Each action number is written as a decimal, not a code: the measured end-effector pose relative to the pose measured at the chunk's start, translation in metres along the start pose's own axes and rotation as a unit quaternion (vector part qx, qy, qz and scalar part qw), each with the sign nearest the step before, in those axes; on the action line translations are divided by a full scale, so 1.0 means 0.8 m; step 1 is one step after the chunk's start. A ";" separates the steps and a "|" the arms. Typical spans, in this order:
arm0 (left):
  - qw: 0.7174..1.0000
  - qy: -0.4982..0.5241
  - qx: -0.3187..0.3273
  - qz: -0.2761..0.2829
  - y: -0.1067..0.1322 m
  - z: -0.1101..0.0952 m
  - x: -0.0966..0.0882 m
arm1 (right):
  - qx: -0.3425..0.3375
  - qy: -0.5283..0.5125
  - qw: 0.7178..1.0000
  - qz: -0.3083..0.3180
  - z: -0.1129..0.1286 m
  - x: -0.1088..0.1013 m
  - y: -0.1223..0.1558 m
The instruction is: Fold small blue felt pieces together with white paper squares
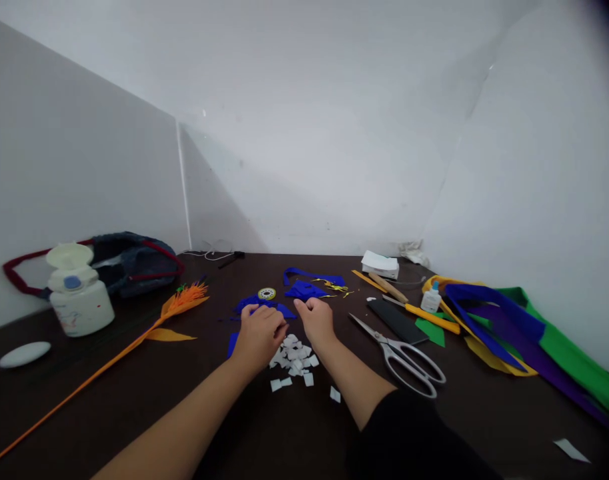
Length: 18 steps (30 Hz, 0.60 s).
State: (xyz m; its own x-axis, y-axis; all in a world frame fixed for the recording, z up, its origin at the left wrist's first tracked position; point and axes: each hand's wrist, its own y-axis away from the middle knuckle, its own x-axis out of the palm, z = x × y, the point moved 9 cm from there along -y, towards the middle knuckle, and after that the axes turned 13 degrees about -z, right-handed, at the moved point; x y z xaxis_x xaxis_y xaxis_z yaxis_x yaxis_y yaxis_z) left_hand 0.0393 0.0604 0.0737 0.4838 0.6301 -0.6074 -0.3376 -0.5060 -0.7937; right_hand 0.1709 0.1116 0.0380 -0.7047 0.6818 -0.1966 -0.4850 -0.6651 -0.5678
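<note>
My left hand (258,331) rests on the dark table with its fingers curled down onto blue felt pieces (264,305). Close beside it, my right hand (315,319) has its fingers bent inward in a loose fist; what they hold, if anything, is hidden. A heap of small white paper scraps (294,357) lies between and just below the two hands. More blue felt (308,285) and a roll of tape (267,293) lie just beyond the fingers.
Large silver scissors (402,355) lie to the right, with a yellow-handled tool (424,315), a black slab (397,320), a small glue bottle (431,298) and coloured felt sheets (514,330). On the left are an orange paper flower stem (134,340), a white glue jar (79,293) and a bag (129,261).
</note>
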 end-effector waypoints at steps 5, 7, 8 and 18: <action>1.000 0.014 -0.009 -0.018 0.000 -0.002 -0.006 | 0.026 -0.008 1.000 0.010 -0.008 0.004 0.000; 0.997 0.056 -0.055 -0.020 -0.001 0.008 -0.005 | 0.033 -0.027 0.999 0.009 -0.008 0.003 -0.001; 0.992 0.087 -0.093 -0.019 -0.001 0.017 -0.003 | 0.037 -0.041 0.998 0.008 -0.007 0.002 -0.001; 0.930 0.283 -0.227 0.062 0.006 0.033 0.035 | 0.033 -0.116 0.993 0.016 0.016 -0.003 0.012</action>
State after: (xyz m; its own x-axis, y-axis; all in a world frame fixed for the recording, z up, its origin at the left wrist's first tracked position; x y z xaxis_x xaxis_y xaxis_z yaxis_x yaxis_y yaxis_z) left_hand 0.0301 0.0912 0.0517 0.8548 0.2036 -0.4774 -0.1063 -0.8317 -0.5450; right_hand 0.1612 0.0999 0.0435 -0.8169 0.5763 -0.0214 -0.4870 -0.7092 -0.5097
